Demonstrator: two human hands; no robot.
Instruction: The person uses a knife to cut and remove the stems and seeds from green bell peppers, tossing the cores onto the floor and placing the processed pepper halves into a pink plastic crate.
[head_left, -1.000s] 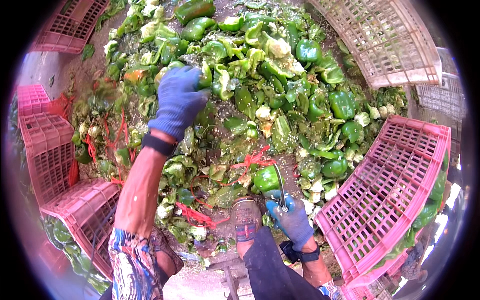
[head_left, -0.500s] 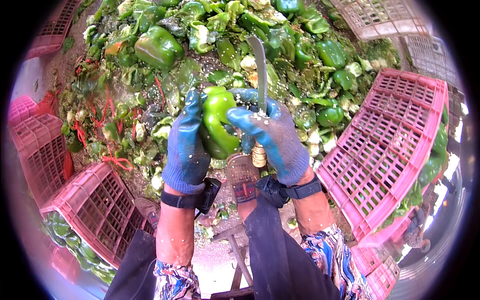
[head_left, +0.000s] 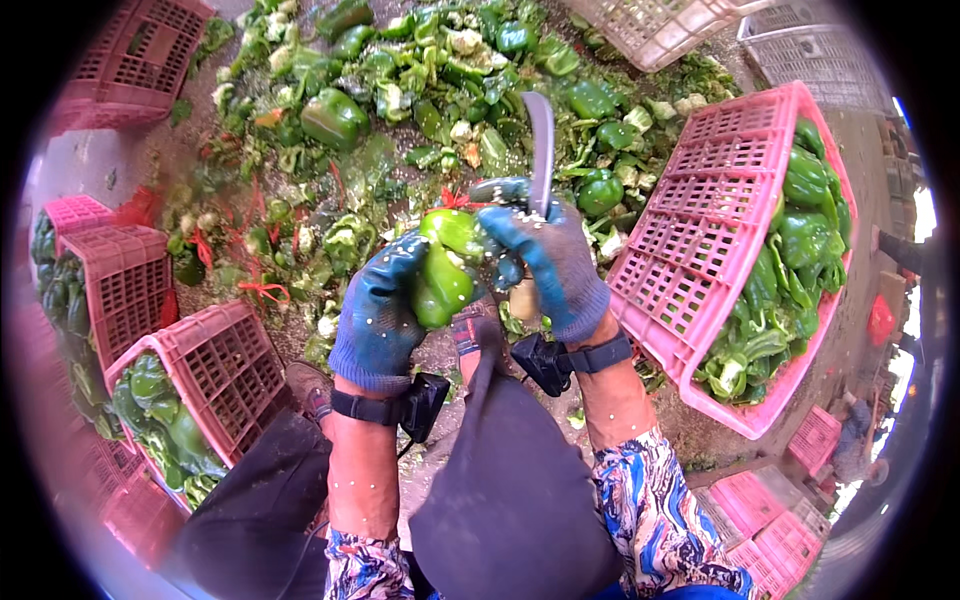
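My left hand [head_left: 383, 305], in a blue coated glove, is closed round a green bell pepper [head_left: 445, 283]. Its glossy side faces my right hand [head_left: 553, 262], gloved the same way. That hand grips a knife [head_left: 541, 150] by its pale handle, with the curved blade pointing up and away from me. My right fingertips are close against the pepper's right side; whether they press on it I cannot tell. Pale seeds cling to both gloves. Beyond the hands, the floor bears a heap of green pepper scraps [head_left: 430, 110].
A pink crate [head_left: 690, 210] of green peppers leans at my right. Another pink crate [head_left: 225, 375] with peppers stands by my left leg, with more crates behind it. A whitish crate [head_left: 650, 25] is at the far right. Red ties [head_left: 263, 290] lie among the scraps.
The view has shifted, showing more of the crates at both sides. The pepper has turned in my left hand, and the knife stays upright in my right.
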